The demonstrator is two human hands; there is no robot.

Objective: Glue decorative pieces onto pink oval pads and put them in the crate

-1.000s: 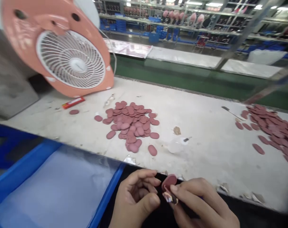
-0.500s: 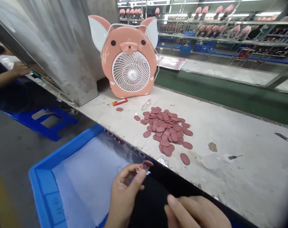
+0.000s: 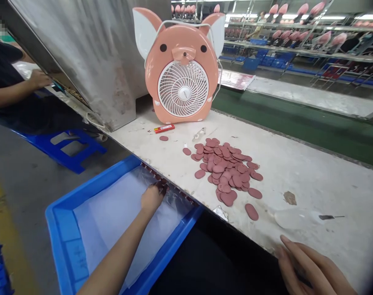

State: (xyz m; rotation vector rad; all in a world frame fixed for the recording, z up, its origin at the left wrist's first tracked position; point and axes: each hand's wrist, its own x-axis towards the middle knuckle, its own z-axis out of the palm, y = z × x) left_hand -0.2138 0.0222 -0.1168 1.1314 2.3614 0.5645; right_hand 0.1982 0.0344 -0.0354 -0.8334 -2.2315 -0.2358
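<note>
Left hand: our left hand (image 3: 152, 197) reaches over the blue crate (image 3: 63, 229) to the edge of the worktable; its fingertips sit in shadow, so we cannot tell whether they are apart or clamped on a piece.
Dark red row: beside those fingertips we see a row of small dark red pieces (image 3: 154, 174) with pale bits between them, running just under the table edge; we cannot make out their shape.
Right hand: our right hand (image 3: 315, 268) is near the front edge of the worktable (image 3: 309, 164), fingers bent, two tips close to each other; we cannot tell whether they meet.
Oval pieces: we have a loose heap of flat dusty-pink oval pieces (image 3: 226, 168) on the worktable, overlapping, with several lying singly around it; one single oval (image 3: 252, 212) lies on the side toward our right hand.
Crate lining: translucent plastic sheeting (image 3: 112, 221) covers the crate's inside, under our left forearm.
Pig-faced fan: a salmon-coloured fan (image 3: 184, 92) stands upright behind the heap, a red packet (image 3: 164, 128) lying just before its base.
Near the right hand: we see a brown scrap (image 3: 290, 198) and a dark flat-ended tool (image 3: 326, 217) on the tabletop.
Co-worker: beyond the metal housing (image 3: 112, 61), another person's hand (image 3: 40, 79) shows above a blue stool (image 3: 66, 160).
</note>
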